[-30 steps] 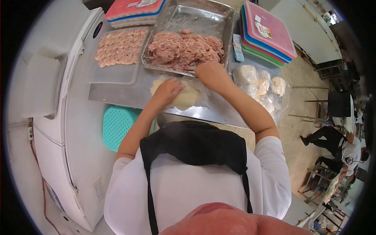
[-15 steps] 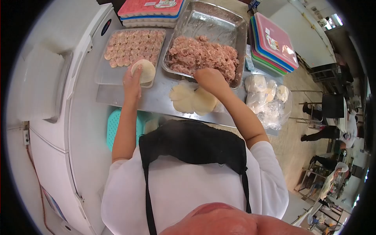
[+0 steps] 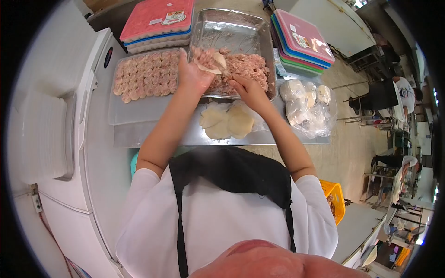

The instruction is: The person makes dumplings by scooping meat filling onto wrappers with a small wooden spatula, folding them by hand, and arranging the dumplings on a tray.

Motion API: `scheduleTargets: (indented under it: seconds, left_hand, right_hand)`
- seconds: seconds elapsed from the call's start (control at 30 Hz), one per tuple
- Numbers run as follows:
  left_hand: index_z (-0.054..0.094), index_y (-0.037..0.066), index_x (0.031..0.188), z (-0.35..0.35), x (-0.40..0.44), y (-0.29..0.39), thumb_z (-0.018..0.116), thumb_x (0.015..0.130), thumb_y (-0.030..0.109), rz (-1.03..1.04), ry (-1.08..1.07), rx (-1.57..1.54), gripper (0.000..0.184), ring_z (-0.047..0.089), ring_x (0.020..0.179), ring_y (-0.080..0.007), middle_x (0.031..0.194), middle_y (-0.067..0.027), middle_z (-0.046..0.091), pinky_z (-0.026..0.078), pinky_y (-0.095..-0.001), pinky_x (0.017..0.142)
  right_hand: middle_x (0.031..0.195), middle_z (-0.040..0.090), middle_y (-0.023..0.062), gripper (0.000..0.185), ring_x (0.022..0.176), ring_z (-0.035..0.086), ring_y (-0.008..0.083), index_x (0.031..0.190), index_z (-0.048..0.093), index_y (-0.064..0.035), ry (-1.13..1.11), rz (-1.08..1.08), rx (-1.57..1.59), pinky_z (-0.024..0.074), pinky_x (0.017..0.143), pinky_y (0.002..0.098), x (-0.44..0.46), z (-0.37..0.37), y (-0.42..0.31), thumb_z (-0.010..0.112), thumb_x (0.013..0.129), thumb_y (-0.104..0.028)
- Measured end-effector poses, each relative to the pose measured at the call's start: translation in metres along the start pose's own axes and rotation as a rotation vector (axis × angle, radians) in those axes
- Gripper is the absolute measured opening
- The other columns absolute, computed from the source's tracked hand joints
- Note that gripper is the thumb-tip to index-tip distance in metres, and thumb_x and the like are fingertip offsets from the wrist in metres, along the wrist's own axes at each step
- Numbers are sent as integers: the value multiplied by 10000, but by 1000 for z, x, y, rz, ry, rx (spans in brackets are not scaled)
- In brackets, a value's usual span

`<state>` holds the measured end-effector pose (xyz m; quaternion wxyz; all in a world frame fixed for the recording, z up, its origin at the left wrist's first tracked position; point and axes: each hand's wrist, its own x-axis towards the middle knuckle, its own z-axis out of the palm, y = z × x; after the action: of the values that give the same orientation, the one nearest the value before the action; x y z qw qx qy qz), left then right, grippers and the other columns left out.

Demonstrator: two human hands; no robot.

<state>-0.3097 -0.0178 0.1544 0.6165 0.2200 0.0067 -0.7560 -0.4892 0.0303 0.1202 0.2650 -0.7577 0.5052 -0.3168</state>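
My left hand (image 3: pixel 193 76) is over the near left part of the metal pan (image 3: pixel 272 69), palm up and blurred. It holds a round dough wrapper (image 3: pixel 209 69) with pink ground meat on it. My right hand (image 3: pixel 250 90) is closed at the pan's near edge, its fingers close to the wrapper. Whatever it grips is too small to make out. Behind it the ground meat (image 3: pixel 248 67) fills the near half of the pan. In front of the pan, overlapping flat dough wrappers (image 3: pixel 227 121) lie on the metal table.
Left of the pan, a clear tray (image 3: pixel 123 111) carries rows of filled dumplings (image 3: pixel 146 76). Stacked lidded containers (image 3: pixel 157 21) stand behind it. More stacked lids (image 3: pixel 306 39) and bagged dough balls (image 3: pixel 306 106) are on the right. A white refrigerator (image 3: pixel 69 157) borders the left side.
My left hand has moved right with the wrapper, from over the dumpling tray to the pan. Meat is now on the wrapper. My right hand stays at the pan's near edge.
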Motion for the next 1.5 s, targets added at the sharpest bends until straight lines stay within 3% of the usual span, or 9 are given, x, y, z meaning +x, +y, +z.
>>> scheduleTargets:
  seconds: [0.17,0.63,0.73,0.83,1.03,1.13,1.27,1.3,1.5]
  left_hand:
    - [431,17,1322,-38,29,-12,349,885,657,0,-42,44,780,356,1302,-365,1382,-208,415,209,-585,1080]
    - [468,6,1207,-15,17,-37,598,858,448,94,32,-101,578,505,1128,-336,1179,-158,532,361,-512,1027]
    - [440,29,1265,-11,1,-44,653,846,298,184,-310,254,541,553,1017,-291,1084,-132,554,455,-424,930]
    - [395,50,1339,5,-23,-55,638,825,66,418,-289,893,569,577,1013,-237,1125,-117,578,453,-415,962]
    - [459,100,1335,22,-39,-48,745,729,86,778,-633,1766,670,580,1029,-186,1181,-92,578,497,-325,850]
    - [570,47,1155,-1,-16,-44,818,652,158,182,-318,1620,572,587,969,-174,1022,-51,639,458,-325,897]
    - [613,21,1028,18,-24,-56,811,670,193,531,-733,1882,444,598,904,-156,991,-58,644,473,-315,844]
    - [612,20,1036,15,-24,-61,803,679,195,498,-637,1912,441,597,898,-151,977,-61,643,475,-312,828]
    - [603,15,1099,-18,20,-64,767,719,265,169,-177,1674,483,597,916,-155,982,-79,652,476,-299,815]
  right_hand:
    - [952,634,184,233,842,605,376,1064,619,-61,-139,34,-559,489,715,443,-19,-55,-27,565,894,-212]
    - [795,603,137,249,735,607,307,1060,612,-37,-79,-362,-362,481,606,400,-14,-89,10,526,921,-225]
    - [671,530,55,265,623,542,173,1051,630,-28,-140,-159,30,422,524,311,-17,-115,23,502,953,-239]
    - [619,445,-18,293,558,431,64,1078,642,-34,-338,137,395,339,473,224,-24,-135,21,472,978,-252]
    - [611,429,-42,322,506,372,40,1173,628,-63,-535,181,416,301,451,195,-32,-156,24,486,973,-270]
    - [641,482,-30,324,546,423,50,1191,622,-67,-548,105,395,352,479,209,-31,-142,42,529,954,-268]
    - [819,662,61,338,720,576,108,1209,605,-78,-567,46,365,481,632,270,-20,-122,89,587,923,-257]
    - [998,678,150,311,847,644,204,1163,634,-87,-494,-66,362,502,700,289,-16,-113,110,584,917,-271]
    - [969,641,144,305,807,634,335,1189,589,-163,-39,-240,-394,512,653,413,-26,-138,80,575,888,-214]
